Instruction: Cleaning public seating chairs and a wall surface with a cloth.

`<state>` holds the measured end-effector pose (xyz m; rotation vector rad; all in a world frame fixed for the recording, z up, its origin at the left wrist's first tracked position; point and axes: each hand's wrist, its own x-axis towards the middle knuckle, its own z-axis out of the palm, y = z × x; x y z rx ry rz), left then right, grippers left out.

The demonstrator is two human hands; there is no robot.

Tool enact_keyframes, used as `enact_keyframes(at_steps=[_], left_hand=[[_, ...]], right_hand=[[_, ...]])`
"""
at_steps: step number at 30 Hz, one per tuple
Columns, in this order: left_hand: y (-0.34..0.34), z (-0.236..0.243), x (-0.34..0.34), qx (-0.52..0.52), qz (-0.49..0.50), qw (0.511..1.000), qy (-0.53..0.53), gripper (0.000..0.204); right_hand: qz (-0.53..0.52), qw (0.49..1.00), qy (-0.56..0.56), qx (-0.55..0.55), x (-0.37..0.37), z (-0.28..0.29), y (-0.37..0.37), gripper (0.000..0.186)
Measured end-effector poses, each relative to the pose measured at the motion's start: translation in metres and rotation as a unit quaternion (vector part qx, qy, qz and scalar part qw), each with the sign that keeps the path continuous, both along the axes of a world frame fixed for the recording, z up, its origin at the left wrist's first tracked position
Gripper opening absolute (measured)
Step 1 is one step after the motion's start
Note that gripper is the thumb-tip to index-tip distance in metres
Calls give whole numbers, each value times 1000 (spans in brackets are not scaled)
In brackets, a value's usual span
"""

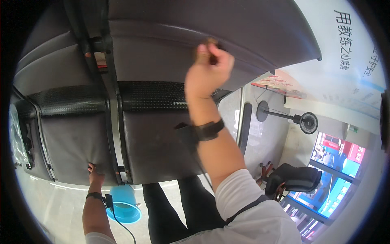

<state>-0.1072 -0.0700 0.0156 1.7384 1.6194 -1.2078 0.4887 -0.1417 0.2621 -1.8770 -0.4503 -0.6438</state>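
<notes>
Backrest (152, 53) is being reached by the right hand (209, 70), open room being left leftward of the hand and an edge rightward. In that hand a small brown item (211, 41) is being pinched, its direction and long axis being hidden. A seat (69, 140) is being touched by the left hand (96, 175), whose finger spread cannot be told.

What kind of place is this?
Probably a waiting area or lobby in an office or business: a row of joined padded seats, a white wall with large lettering, and a black office chair beyond.
</notes>
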Motion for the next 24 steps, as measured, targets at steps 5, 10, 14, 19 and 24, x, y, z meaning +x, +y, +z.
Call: enact_keyframes(at_steps=[5,10,14,19,24], left_hand=[[-8,18,28,-14,41,998,-35,112],[-3,39,41,-48,45,998,-10,108],[0,53,54,-47,63,997,16,106],[-29,68,70,109,-19,992,-64,104],[-107,161,194,-19,77,830,-553,84]], right_hand=[[171,983,-57,-26,-70,0,108,17],[190,971,-78,-121,-105,-8,155,16],[273,946,-46,-168,-119,-13,124,12],[377,873,249,-183,-171,-37,14,18],[185,745,640,-31,-215,-89,-107,28]])
